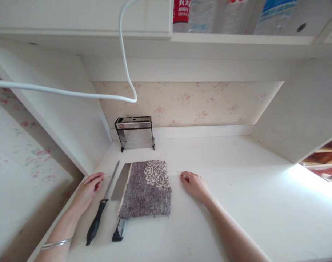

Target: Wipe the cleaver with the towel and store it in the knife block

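Observation:
My left hand [90, 187] rests at the left edge of the white tabletop, its fingers loosely bent and a little apart, holding nothing. Just right of it lies a sharpening steel [102, 203] with a black handle, its rod pointing away from me. A cleaver [121, 183] lies beside the steel, its black handle toward me. A folded grey-brown cloth [148, 196] with a cream pattern covers much of its blade. My right hand [194, 185] rests on the tabletop to the right of the cloth, fingers curled in, with nothing visible in them.
A metal-and-black knife block [135, 134] stands at the back left of the tabletop [236, 203]. A white cable [100, 96] hangs across the upper left. Plastic bottles [201, 16] stand on the shelf above. White side panels [299, 109] bound the nook left and right.

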A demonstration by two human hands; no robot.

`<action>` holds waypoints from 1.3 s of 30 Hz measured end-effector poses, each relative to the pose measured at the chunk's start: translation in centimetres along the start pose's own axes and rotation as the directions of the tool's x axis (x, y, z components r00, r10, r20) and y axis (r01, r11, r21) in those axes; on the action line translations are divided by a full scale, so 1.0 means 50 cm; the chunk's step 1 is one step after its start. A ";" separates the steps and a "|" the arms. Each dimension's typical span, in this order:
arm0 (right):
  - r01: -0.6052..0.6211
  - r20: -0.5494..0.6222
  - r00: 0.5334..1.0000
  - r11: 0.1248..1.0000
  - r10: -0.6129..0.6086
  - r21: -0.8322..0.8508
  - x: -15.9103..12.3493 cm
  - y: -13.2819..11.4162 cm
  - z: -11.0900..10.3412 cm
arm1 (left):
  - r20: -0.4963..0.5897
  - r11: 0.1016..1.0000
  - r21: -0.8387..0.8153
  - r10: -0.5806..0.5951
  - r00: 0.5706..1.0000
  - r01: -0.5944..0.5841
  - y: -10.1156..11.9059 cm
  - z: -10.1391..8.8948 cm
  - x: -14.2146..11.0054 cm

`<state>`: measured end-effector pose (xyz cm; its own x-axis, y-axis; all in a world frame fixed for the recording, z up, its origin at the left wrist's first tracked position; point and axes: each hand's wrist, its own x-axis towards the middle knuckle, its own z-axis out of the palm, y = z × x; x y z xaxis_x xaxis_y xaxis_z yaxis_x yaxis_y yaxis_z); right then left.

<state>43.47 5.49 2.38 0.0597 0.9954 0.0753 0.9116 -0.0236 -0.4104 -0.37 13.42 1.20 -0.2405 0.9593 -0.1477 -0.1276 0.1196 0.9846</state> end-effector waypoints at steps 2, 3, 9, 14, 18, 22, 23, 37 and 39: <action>0.004 -0.002 1.000 1.000 -0.004 0.000 0.000 0.000 0.001 | 0.008 1.000 0.000 0.002 1.000 -0.002 0.001 0.001 -0.001; 0.004 0.001 1.000 1.000 -0.004 -0.001 0.000 0.000 0.001 | 0.012 1.000 0.000 0.000 1.000 0.000 0.002 0.002 -0.002; -0.009 0.013 1.000 1.000 0.009 -0.008 0.001 -0.003 -0.001 | -0.003 1.000 -0.004 -0.007 1.000 0.007 0.006 0.005 -0.006; -0.007 0.003 1.000 1.000 0.007 -0.007 0.001 -0.003 0.000 | 0.001 1.000 -0.004 -0.009 1.000 0.009 0.004 0.005 -0.003; -0.021 0.018 1.000 1.000 0.022 -0.019 0.000 -0.006 -0.002 | 0.002 1.000 0.003 -0.004 1.000 0.003 0.001 0.002 0.000; -0.025 0.022 0.999 0.999 0.026 -0.023 0.000 -0.006 -0.003 | 0.006 1.000 0.011 -0.003 1.000 0.003 0.000 -0.001 0.000; -0.024 0.019 1.000 0.999 0.025 -0.021 0.000 -0.006 -0.002 | 0.007 1.000 0.012 -0.004 1.000 0.004 0.000 -0.001 -0.001; -0.003 0.016 1.000 1.000 0.003 -0.013 0.000 -0.003 -0.002 | 0.009 1.000 0.020 -0.001 1.000 0.001 -0.002 -0.001 0.000; 0.002 0.003 1.000 1.000 -0.002 -0.005 0.000 -0.002 -0.001 | 0.010 1.000 0.016 0.003 1.000 -0.003 0.001 0.001 -0.002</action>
<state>43.40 5.51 2.47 0.0560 0.9957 0.0732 0.9136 -0.0216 -0.4060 -0.28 13.32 1.26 -0.2309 0.9623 -0.1436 -0.1114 0.1205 0.9864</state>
